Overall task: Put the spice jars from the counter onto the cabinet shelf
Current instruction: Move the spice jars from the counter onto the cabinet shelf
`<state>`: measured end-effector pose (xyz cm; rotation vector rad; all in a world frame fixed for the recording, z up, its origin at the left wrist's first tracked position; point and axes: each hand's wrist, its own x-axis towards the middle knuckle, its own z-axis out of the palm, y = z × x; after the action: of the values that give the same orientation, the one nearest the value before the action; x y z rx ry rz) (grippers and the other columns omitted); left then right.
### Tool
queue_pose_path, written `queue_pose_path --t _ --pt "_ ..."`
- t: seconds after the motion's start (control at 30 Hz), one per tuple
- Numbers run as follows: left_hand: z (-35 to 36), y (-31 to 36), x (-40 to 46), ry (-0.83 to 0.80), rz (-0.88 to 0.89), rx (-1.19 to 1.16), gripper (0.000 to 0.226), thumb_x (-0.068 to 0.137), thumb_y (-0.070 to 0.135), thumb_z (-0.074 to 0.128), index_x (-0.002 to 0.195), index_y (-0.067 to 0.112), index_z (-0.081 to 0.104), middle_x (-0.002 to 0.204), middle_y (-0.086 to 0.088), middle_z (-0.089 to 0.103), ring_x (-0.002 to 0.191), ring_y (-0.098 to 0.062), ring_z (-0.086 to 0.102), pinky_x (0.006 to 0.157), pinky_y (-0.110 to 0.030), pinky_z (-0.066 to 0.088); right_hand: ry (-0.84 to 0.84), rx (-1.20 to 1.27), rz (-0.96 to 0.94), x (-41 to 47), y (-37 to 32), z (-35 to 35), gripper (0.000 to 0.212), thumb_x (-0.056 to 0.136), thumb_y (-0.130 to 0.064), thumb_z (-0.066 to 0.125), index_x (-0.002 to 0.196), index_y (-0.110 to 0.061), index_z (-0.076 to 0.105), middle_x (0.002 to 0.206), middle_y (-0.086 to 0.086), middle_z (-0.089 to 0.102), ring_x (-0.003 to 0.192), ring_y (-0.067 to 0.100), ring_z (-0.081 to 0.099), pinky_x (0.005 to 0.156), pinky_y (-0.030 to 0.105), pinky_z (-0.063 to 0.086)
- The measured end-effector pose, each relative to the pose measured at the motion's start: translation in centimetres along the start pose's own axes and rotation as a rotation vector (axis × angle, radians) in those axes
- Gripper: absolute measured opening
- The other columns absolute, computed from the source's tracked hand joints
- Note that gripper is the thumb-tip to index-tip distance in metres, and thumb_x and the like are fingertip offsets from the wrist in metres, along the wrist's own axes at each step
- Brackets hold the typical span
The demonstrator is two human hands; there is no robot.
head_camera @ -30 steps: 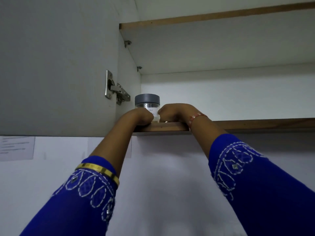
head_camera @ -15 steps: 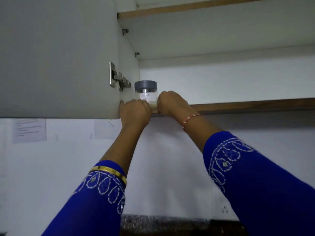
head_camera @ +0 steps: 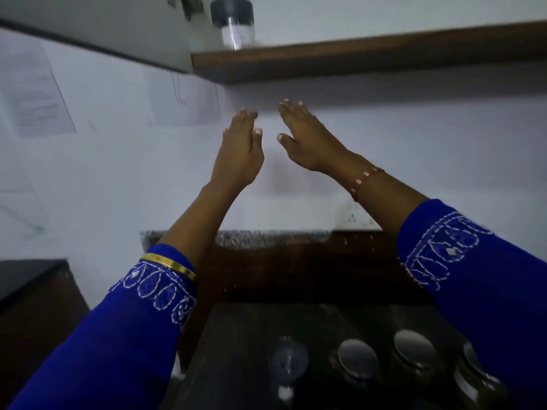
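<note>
A clear spice jar with a grey lid (head_camera: 233, 22) stands at the left end of the wooden cabinet shelf (head_camera: 370, 51), next to the cabinet's side wall. My left hand (head_camera: 241, 149) and my right hand (head_camera: 307, 137) hang below the shelf in front of the white wall, both with fingers spread and nothing in them. On the dark counter (head_camera: 257, 327) below stand several more jars: a clear-topped one (head_camera: 287, 359) and three with metal lids (head_camera: 358, 361) (head_camera: 414, 349) (head_camera: 476, 377).
The open cabinet door (head_camera: 97, 28) hangs at the upper left with its hinge near the jar. Papers (head_camera: 35, 93) are stuck on the wall. A socket plate (head_camera: 353, 216) sits above the counter's speckled backsplash.
Both hands let go of the grey-lidded jar on the shelf and dropped below it, opening. The view tilted down, bringing the counter and its jars into sight.
</note>
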<state>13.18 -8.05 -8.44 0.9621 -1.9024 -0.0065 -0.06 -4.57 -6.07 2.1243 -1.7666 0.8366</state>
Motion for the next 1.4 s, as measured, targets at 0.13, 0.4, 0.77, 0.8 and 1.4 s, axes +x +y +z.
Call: queue_pose_path --t 0.13,0.4,0.77,0.8,1.4 --pt "1.5 0.7 -6.3 -0.056 -0.07 -0.124 0.043 0.102 0.02 0.027 0.142 0.008 0.032 0.154 -0.011 0.026 0.146 -0.024 0.017 0.12 -0.041 0.012 -0.1 0.139 0.033 -7.1 0.8 3.3 0.059 0.101 -0.023 0.036 0.151 -0.011 0.008 0.16 0.006 0.005 0.148 0.023 0.001 0.122 0.037 0.005" --pt "5.9 -0.2 -21.2 -0.25 -0.282 -0.301 0.044 0.098 0.018 0.035 0.139 0.003 0.037 0.151 -0.015 0.032 0.144 -0.025 0.023 0.119 -0.034 0.016 -0.284 0.469 0.246 -22.9 2.2 12.0 0.062 0.096 -0.02 0.048 0.149 -0.01 0.017 0.159 0.007 0.013 0.148 0.024 0.004 0.122 0.041 0.009" --pt "11.2 1.0 -34.7 -0.528 -0.746 -0.493 0.04 0.1 0.013 0.035 0.139 0.005 0.039 0.138 -0.002 0.045 0.132 -0.014 0.038 0.106 -0.024 0.029 -0.624 0.549 0.467 -35.7 3.1 19.2 0.079 0.085 -0.026 0.066 0.149 -0.01 0.021 0.159 0.008 0.012 0.147 0.022 0.012 0.121 0.035 0.016" --pt "11.6 1.0 -35.5 -0.542 -0.797 -0.506 0.039 0.099 0.012 0.035 0.138 0.005 0.04 0.139 -0.006 0.046 0.131 -0.016 0.04 0.103 -0.022 0.03 -0.654 0.53 0.455 -36.4 3.1 19.9 0.085 0.082 -0.028 0.069 0.149 -0.009 0.02 0.159 0.009 0.01 0.147 0.022 0.013 0.12 0.034 0.016" --pt "10.6 1.3 -38.2 -0.553 -1.207 -0.851 0.037 0.1 0.028 0.034 0.102 0.014 0.069 0.098 -0.009 0.074 0.086 -0.02 0.068 0.071 -0.028 0.052 -0.354 1.31 0.816 -36.1 5.0 16.6 0.063 0.07 0.006 0.072 0.126 -0.01 0.048 0.127 0.006 0.055 0.124 0.023 0.049 0.091 0.026 0.048"
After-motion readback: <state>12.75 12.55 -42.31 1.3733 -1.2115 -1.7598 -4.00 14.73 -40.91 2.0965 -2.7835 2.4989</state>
